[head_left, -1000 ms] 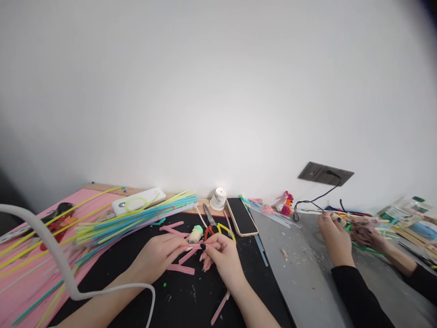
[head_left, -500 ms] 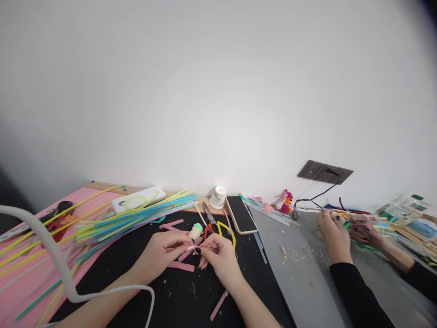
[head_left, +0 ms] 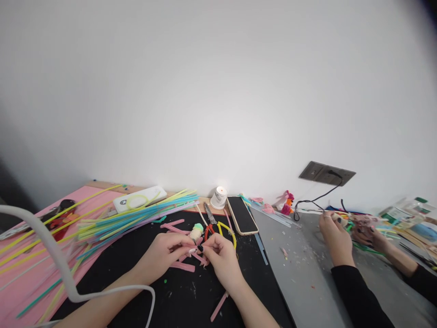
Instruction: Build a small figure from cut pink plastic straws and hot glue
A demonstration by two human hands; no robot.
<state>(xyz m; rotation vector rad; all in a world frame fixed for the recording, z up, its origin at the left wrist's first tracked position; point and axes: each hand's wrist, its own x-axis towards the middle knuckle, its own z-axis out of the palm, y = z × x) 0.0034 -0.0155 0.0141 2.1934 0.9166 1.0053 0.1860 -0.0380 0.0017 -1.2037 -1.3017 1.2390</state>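
Left hand (head_left: 169, 250) and right hand (head_left: 221, 262) were found working together on a short pink fuzzy strip (head_left: 196, 247), just in front of the metal hand tool with red and yellow handles (head_left: 211, 217).
Each grip was pinched on the strip, thumb against fingertips; the fingers largely hid it. Relative to the hand tool, a small cream-and-green rounded figure (head_left: 197, 232) lay just left, a white tapered cup (head_left: 218, 198) stood behind, and a black-screened phone in a pale case (head_left: 242, 215) lay right.
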